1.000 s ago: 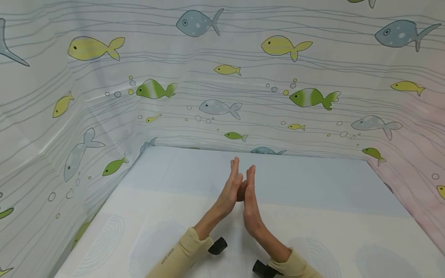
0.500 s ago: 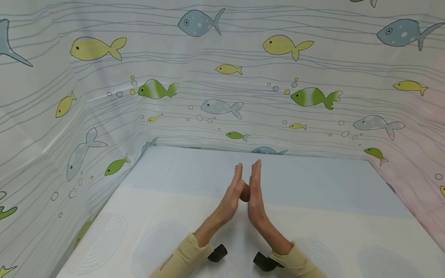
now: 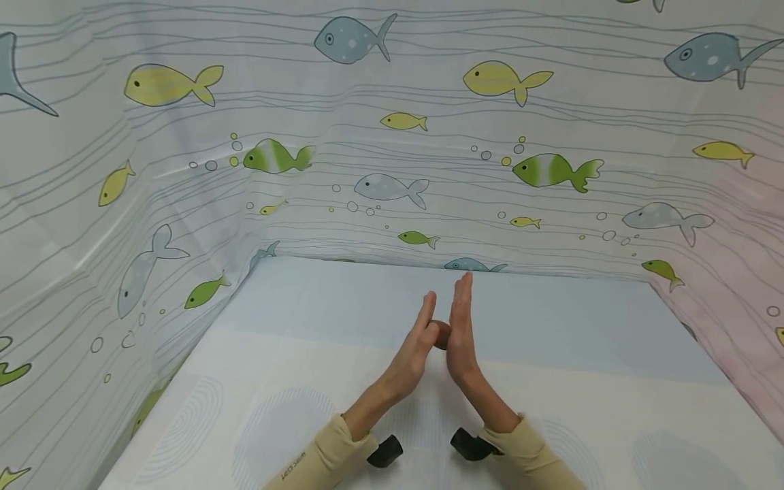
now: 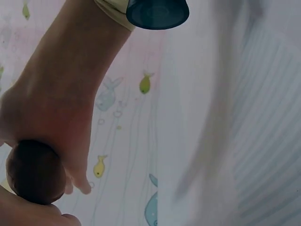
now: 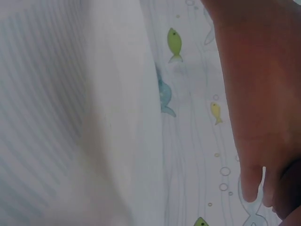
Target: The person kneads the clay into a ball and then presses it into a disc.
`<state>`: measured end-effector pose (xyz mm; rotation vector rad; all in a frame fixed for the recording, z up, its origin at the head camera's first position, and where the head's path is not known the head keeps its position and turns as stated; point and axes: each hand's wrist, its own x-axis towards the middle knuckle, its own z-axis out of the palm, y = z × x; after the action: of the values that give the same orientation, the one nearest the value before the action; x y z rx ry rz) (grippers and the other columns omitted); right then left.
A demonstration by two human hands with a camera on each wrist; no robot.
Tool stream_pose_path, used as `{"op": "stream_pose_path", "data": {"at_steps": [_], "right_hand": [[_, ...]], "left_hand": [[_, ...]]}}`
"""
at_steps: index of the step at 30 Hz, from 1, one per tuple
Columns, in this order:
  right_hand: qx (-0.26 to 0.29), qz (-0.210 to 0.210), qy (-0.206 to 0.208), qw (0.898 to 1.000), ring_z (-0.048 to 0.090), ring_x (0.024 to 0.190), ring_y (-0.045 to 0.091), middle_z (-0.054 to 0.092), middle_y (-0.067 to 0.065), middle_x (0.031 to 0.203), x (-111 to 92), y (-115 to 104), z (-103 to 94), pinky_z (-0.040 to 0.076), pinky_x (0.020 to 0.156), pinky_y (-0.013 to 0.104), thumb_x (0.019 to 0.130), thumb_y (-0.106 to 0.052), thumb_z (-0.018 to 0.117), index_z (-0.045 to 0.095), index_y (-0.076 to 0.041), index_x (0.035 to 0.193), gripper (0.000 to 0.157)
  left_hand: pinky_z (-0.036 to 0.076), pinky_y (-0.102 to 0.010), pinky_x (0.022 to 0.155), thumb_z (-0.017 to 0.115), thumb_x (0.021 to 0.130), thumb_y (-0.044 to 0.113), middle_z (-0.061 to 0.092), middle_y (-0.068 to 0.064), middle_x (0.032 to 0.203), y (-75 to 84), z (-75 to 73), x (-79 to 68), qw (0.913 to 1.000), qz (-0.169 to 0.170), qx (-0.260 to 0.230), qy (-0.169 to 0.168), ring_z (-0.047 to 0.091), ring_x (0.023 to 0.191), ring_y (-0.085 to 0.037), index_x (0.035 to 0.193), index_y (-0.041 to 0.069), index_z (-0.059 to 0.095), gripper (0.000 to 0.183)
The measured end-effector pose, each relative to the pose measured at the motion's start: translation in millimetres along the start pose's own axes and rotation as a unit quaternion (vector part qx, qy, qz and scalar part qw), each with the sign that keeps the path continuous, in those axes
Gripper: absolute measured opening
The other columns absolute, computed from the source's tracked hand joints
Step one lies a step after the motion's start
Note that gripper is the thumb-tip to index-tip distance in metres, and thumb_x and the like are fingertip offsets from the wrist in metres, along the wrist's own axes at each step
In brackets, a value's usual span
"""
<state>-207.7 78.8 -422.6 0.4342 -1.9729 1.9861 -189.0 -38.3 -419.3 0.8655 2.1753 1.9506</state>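
Observation:
A dark brown ball (image 3: 441, 335), smooth and clay-like, sits between the two palms above the table. My left hand (image 3: 414, 354) touches it from the left with straight fingers pointing up and away. On the other side, my right hand (image 3: 462, 333) lies flat against the ball, its fingers straight and reaching a little farther than the left ones. The left wrist view shows the rounded ball (image 4: 35, 173) between both hands. Only part of the ball (image 5: 289, 190) appears at the right wrist view's edge.
A table (image 3: 551, 327) with a pale blue and white patterned cover lies beneath the hands. A fish-print curtain (image 3: 343, 150) surrounds its back and sides. Black wrist cameras (image 3: 386, 451) stick out from the beige sleeves (image 3: 327, 452).
Both hands and the ball have shifted slightly right. The right hand has slid forward past the left, while the left fingertips have drawn back a little. The ball has turned between the palms.

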Motion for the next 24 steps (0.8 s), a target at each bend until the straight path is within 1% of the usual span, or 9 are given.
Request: {"op": "stream_pose_path", "data": {"at_steps": [3, 5, 8, 10, 13, 18, 21, 24], "right_hand": [[-0.003, 0.009, 0.003, 1.0, -0.002, 0.153, 0.017, -0.006, -0.004, 0.166, 1.6, 1.3, -2.7, 0.003, 0.116, 0.064, 0.104, -0.052, 0.014, -0.009, -0.03, 0.159, 0.063], [0.0, 0.014, 0.003, 1.0, -0.002, 0.153, 0.016, -0.006, -0.005, 0.166, 2.1, 2.1, -4.0, 0.003, 0.117, 0.063, 0.104, -0.053, 0.015, -0.009, -0.03, 0.159, 0.064], [0.009, 0.015, 0.0, 1.0, -0.003, 0.153, 0.018, -0.006, -0.002, 0.166, 1.2, 3.3, -4.6, 0.002, 0.117, 0.062, 0.104, -0.053, 0.016, -0.008, -0.028, 0.159, 0.065], [0.014, 0.014, -0.006, 1.0, -0.003, 0.153, 0.02, -0.007, 0.001, 0.166, -0.4, 4.5, -4.0, 0.004, 0.117, 0.062, 0.105, -0.052, 0.016, -0.009, -0.025, 0.159, 0.066], [0.014, 0.008, -0.019, 1.0, -0.003, 0.152, 0.024, -0.007, 0.006, 0.166, -4.4, 5.8, -1.8, 0.005, 0.118, 0.061, 0.106, -0.048, 0.014, -0.008, -0.023, 0.16, 0.063], [0.012, 0.001, -0.037, 0.999, -0.002, 0.153, 0.026, -0.006, 0.007, 0.166, -11.7, 5.3, 3.6, 0.003, 0.119, 0.059, 0.107, -0.044, 0.011, -0.007, -0.023, 0.16, 0.06], [0.016, -0.003, -0.052, 0.999, -0.002, 0.153, 0.028, -0.006, 0.006, 0.167, -16.4, 3.2, 6.6, 0.002, 0.117, 0.064, 0.107, -0.046, 0.01, -0.008, -0.022, 0.16, 0.061], [0.012, -0.009, -0.066, 0.998, -0.003, 0.153, 0.029, -0.006, 0.005, 0.167, -20.9, 1.4, 8.9, 0.0, 0.114, 0.067, 0.107, -0.046, 0.009, -0.009, -0.02, 0.159, 0.061]], "left_hand": [[0.0, -0.059, 0.118, 0.02, 0.102, 0.058, -0.009, 0.001, 0.166, 2.5, 1.5, -0.7, 1.0, 0.003, 0.0, -0.001, -0.011, 0.152, -0.016, 0.159, 0.012, -0.007, 0.078], [0.0, -0.059, 0.118, 0.021, 0.102, 0.059, -0.01, 0.001, 0.166, 3.9, 2.3, -0.8, 1.0, 0.006, 0.001, -0.002, -0.011, 0.151, -0.017, 0.159, 0.012, -0.008, 0.08], [-0.001, -0.059, 0.118, 0.021, 0.101, 0.06, -0.013, 0.001, 0.165, 6.3, 3.4, -0.3, 0.9999, 0.014, 0.003, -0.001, -0.014, 0.151, -0.017, 0.159, 0.012, -0.009, 0.08], [-0.002, -0.059, 0.118, 0.021, 0.101, 0.06, -0.014, 0.002, 0.164, 8.1, 3.9, 1.0, 0.9997, 0.021, 0.008, 0.002, -0.016, 0.15, -0.016, 0.159, 0.013, -0.008, 0.08], [-0.003, -0.058, 0.118, 0.021, 0.102, 0.058, -0.015, 0.003, 0.164, 10.7, 4.3, 3.7, 0.9993, 0.033, 0.015, 0.011, -0.016, 0.15, -0.015, 0.159, 0.012, -0.007, 0.078], [-0.003, -0.056, 0.119, 0.021, 0.102, 0.058, -0.014, 0.006, 0.164, 13.9, 3.7, 7.5, 0.9988, 0.032, 0.023, 0.029, -0.014, 0.15, -0.012, 0.159, 0.015, -0.006, 0.077], [-0.003, -0.055, 0.119, 0.023, 0.102, 0.056, -0.013, 0.008, 0.164, 15.1, 2.4, 11.0, 0.9984, 0.031, 0.015, 0.045, -0.013, 0.15, -0.01, 0.159, 0.018, -0.005, 0.074], [-0.004, -0.055, 0.119, 0.025, 0.102, 0.049, -0.013, 0.009, 0.164, 15.8, 0.5, 15.2, 0.9975, 0.035, 0.001, 0.062, -0.013, 0.15, -0.009, 0.16, 0.022, -0.004, 0.07]]}}
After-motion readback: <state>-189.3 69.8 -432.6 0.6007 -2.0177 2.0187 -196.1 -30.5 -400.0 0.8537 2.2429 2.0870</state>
